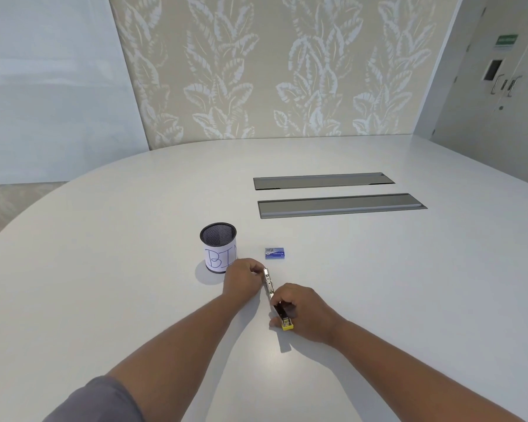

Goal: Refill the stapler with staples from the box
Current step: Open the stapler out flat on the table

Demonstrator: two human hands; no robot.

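Note:
A small stapler [269, 284] with a metal body and a yellow rear end [287, 324] lies lengthwise between my hands on the white table [104, 269]. My left hand [243, 281] pinches its far metal tip. My right hand [302, 309] grips its near part, fingers curled round it beside the yellow end. A small blue staple box [274, 253] sits shut on the table just beyond the stapler, apart from both hands.
A black mesh cup [218, 245] with a paper label reading "BIN" stands left of the box, close behind my left hand. Two long grey cable trays [339, 205] are set into the table farther back.

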